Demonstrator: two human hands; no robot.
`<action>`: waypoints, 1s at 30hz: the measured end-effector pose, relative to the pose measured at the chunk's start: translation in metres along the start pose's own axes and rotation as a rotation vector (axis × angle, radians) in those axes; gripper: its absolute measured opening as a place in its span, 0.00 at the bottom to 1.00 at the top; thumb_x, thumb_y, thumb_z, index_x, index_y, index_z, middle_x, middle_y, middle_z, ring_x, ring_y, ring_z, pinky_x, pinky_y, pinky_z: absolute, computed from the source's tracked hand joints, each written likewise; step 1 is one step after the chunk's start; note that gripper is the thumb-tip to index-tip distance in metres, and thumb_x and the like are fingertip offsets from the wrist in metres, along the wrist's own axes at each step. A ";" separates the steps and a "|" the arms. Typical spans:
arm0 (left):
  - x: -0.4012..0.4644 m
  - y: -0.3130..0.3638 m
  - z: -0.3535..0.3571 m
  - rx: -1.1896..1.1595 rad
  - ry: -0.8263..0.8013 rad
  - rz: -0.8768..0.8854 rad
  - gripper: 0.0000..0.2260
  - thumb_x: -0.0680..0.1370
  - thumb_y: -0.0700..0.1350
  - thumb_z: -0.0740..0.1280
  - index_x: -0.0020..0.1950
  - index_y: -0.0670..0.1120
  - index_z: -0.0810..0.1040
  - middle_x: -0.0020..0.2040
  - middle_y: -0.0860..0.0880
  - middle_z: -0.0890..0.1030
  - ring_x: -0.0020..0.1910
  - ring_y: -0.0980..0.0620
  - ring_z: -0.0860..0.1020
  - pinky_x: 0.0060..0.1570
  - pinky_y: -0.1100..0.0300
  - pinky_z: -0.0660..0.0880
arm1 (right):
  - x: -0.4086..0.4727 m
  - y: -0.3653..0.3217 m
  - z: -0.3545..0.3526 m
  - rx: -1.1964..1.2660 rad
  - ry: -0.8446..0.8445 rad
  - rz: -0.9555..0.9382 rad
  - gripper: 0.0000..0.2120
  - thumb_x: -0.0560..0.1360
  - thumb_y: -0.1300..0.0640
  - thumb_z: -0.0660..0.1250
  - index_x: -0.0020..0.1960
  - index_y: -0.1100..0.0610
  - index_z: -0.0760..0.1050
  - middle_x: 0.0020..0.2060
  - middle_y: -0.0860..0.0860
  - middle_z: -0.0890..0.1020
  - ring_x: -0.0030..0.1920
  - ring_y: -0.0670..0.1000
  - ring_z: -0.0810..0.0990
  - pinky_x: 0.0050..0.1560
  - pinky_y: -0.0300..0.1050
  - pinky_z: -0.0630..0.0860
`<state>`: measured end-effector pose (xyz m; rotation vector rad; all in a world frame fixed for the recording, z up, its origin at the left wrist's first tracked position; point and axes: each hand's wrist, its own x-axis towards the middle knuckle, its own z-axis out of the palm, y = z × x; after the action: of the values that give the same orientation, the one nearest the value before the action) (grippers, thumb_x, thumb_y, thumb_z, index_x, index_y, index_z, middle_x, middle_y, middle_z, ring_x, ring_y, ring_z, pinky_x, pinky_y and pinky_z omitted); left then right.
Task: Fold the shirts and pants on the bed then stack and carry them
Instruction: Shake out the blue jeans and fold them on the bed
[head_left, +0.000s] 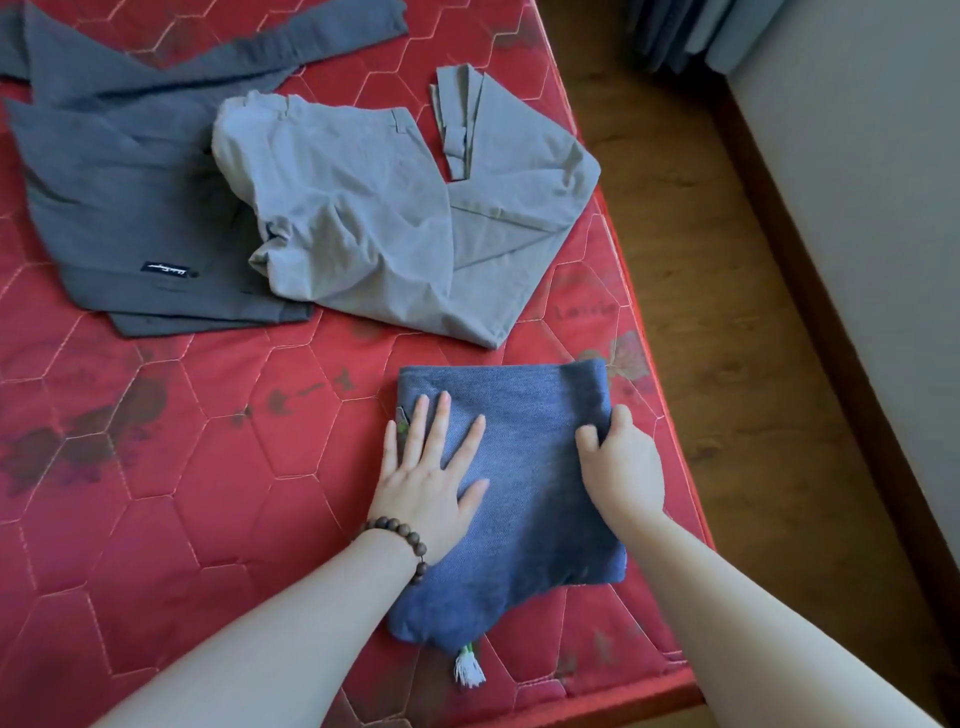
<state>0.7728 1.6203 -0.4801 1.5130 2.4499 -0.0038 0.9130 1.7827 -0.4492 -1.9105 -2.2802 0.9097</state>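
Denim (530, 467): folded to a compact rectangle, lying at the near right corner of the bed (156, 415), close to the edge. A white tassel (469, 670) sticks out from under its near end.
Left hand (426, 488): flat on the denim's left half, fingers straight and spread, pressing down. Bead bracelet (402, 540) on the wrist.
Right hand (621, 462): at the denim's right edge, fingers curled round the fold, gripping it.
Grey pants (405, 208): roughly folded, mid-bed, just beyond the denim, not touching it.
Dark garment (130, 171): far left, loosely laid, partly under the grey pants; looks not yet folded.
Handling (judgement): denim is thick, soft but holds a crease; moderate weight, not slippery. The layers may slide apart if lifted by one edge.
Hold (judgement): take both short sides, or slide flat palms beneath, keeping the folds together.
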 end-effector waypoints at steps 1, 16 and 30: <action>0.001 0.000 0.004 0.012 -0.023 -0.003 0.30 0.77 0.64 0.43 0.77 0.58 0.40 0.78 0.45 0.37 0.76 0.43 0.35 0.72 0.38 0.45 | -0.001 0.003 0.002 -0.087 0.037 0.005 0.09 0.77 0.50 0.57 0.45 0.56 0.63 0.32 0.50 0.73 0.33 0.57 0.72 0.33 0.47 0.64; -0.005 -0.014 -0.008 -0.882 0.193 -0.446 0.27 0.72 0.47 0.73 0.69 0.60 0.70 0.51 0.48 0.71 0.45 0.55 0.71 0.49 0.70 0.63 | -0.011 0.018 0.007 0.188 -0.176 0.103 0.15 0.75 0.36 0.59 0.45 0.48 0.70 0.41 0.45 0.79 0.41 0.45 0.77 0.34 0.41 0.67; -0.123 -0.230 -0.046 -0.730 0.380 -0.569 0.26 0.71 0.51 0.73 0.68 0.63 0.71 0.44 0.53 0.64 0.34 0.59 0.70 0.44 0.65 0.66 | -0.139 -0.158 0.128 0.352 -0.222 -0.142 0.14 0.78 0.43 0.61 0.43 0.54 0.66 0.36 0.47 0.78 0.37 0.44 0.76 0.34 0.39 0.67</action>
<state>0.6124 1.4133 -0.4394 0.5234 2.6151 1.0184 0.7578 1.5923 -0.4380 -1.5498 -2.1445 1.4509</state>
